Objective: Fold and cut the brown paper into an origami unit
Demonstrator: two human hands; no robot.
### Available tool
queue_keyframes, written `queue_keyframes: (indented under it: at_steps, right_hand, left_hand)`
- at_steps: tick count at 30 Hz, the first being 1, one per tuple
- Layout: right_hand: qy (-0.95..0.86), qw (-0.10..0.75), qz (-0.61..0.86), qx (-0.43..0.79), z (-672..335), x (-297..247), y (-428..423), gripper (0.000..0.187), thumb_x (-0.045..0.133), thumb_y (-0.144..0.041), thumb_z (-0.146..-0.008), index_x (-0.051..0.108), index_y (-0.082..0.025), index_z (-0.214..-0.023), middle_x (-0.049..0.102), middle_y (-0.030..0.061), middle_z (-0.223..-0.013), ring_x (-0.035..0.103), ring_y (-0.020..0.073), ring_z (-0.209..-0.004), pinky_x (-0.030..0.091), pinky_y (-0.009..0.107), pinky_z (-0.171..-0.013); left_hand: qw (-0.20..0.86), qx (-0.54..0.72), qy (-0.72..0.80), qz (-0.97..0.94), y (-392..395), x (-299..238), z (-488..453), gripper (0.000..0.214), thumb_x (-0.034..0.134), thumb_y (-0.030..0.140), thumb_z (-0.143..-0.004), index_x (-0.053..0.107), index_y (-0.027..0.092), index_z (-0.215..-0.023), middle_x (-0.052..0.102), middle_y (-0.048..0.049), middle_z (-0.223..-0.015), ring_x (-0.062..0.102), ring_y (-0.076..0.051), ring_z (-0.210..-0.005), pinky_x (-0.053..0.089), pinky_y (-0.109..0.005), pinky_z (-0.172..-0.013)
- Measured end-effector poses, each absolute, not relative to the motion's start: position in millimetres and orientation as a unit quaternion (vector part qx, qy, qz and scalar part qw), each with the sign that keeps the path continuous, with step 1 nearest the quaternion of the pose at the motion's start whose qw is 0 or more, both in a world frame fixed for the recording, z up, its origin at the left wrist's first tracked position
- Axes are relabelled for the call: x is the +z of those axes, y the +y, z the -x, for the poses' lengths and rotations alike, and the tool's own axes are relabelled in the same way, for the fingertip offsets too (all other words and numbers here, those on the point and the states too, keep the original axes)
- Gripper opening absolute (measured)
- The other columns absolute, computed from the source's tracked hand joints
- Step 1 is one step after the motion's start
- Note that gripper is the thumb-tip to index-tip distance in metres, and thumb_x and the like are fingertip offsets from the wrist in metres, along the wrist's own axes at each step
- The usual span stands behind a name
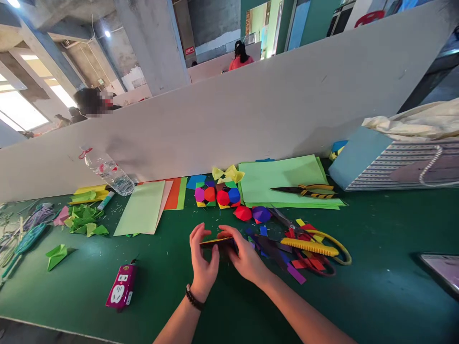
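My left hand (202, 260) and my right hand (244, 255) meet over the green table (376, 296) and pinch a small folded piece of paper (217, 241), dark with a yellow edge, seen edge-on. A beaded bracelet sits on my left wrist. Just behind the hands stand multicoloured paper polyhedra (217, 194), and a red one (243, 213) lies beside a purple one (261, 214). To the right of my right hand lie paper scraps and yellow-handled scissors (315, 246).
Stacks of green paper (287, 181) carry striped pliers (308, 191). A plastic bottle (109, 173), green folded pieces (84, 222), a pink device (122, 285), a striped bag (394, 165) and a white partition (251, 110) surround the work spot. Other people sit beyond the partition.
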State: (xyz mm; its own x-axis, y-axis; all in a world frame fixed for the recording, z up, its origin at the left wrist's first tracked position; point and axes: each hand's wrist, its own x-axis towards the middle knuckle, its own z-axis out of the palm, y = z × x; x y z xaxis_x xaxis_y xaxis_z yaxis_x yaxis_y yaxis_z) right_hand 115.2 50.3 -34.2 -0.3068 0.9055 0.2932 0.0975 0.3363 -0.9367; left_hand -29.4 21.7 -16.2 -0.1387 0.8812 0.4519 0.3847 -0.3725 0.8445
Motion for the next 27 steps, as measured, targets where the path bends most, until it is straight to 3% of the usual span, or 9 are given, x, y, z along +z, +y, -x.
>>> queue_keyframes:
  at_steps: [3, 7, 14, 17, 20, 27]
  right_hand:
    - [-0.679, 0.467, 0.383, 0.416, -107, -40, 47, 0.061, 0.041, -0.006, -0.084, 0.033, -0.027, -0.141, 0.058, 0.0086, -0.121, 0.060, 0.0207, -0.113, 0.050, 0.043, -0.098]
    - [-0.692, 0.472, 0.390, 0.384, -108, -45, 47, 0.073, 0.037, -0.004, -0.085, 0.017, -0.030, -0.150, 0.052, 0.0100, -0.129, 0.054, 0.0224, -0.121, 0.047, 0.047, -0.101]
    - [-0.726, 0.456, 0.369, 0.358, -114, -49, 48, 0.077, 0.037, -0.003, -0.085, 0.016, -0.034, -0.152, 0.053, 0.0091, -0.133, 0.053, 0.0238, -0.124, 0.047, 0.048, -0.101]
    - [-0.715, 0.463, 0.385, 0.355, -113, -52, 47, 0.083, 0.042, -0.004, -0.082, 0.010, -0.031, -0.154, 0.058, 0.0095, -0.127, 0.057, 0.0238, -0.120, 0.049, 0.048, -0.100]
    - [-0.696, 0.474, 0.409, 0.351, -112, -52, 45, 0.091, 0.045, -0.004, -0.079, -0.001, -0.028, -0.154, 0.059, 0.0102, -0.124, 0.059, 0.0228, -0.116, 0.051, 0.046, -0.097]
    - [-0.712, 0.466, 0.404, 0.336, -113, -44, 42, 0.079, 0.041, -0.004, -0.083, 0.011, -0.026, -0.153, 0.065, 0.0092, -0.115, 0.066, 0.0208, -0.103, 0.056, 0.043, -0.087]
  left_hand:
    - [0.313, 0.560, 0.515, -0.569, 21, -19, 26, 0.065, 0.049, 0.011, -0.087, 0.028, 0.032, -0.144, 0.036, -0.0111, -0.146, 0.058, -0.020, -0.113, 0.051, -0.041, -0.097]
    - [0.325, 0.558, 0.516, -0.563, 23, -25, 26, 0.075, 0.046, 0.006, -0.084, 0.021, 0.035, -0.147, 0.033, -0.0095, -0.150, 0.060, -0.019, -0.110, 0.049, -0.041, -0.099]
    - [0.360, 0.533, 0.519, -0.563, 22, -24, 26, 0.084, 0.046, 0.002, -0.077, 0.016, 0.032, -0.150, 0.043, -0.0085, -0.144, 0.048, -0.023, -0.127, 0.040, -0.043, -0.107]
    - [0.397, 0.528, 0.489, -0.570, 20, -24, 25, 0.088, 0.046, 0.000, -0.075, 0.012, 0.029, -0.151, 0.054, -0.0079, -0.131, 0.054, -0.022, -0.121, 0.041, -0.043, -0.106]
    - [0.389, 0.538, 0.499, -0.557, 20, -27, 24, 0.082, 0.044, 0.000, -0.077, 0.017, 0.027, -0.150, 0.061, -0.0056, -0.114, 0.060, -0.019, -0.111, 0.044, -0.042, -0.103]
    - [0.362, 0.523, 0.540, -0.551, 23, -23, 25, 0.063, 0.043, 0.000, -0.078, 0.039, 0.024, -0.135, 0.062, -0.0032, -0.098, 0.062, -0.017, -0.094, 0.048, -0.038, -0.093]
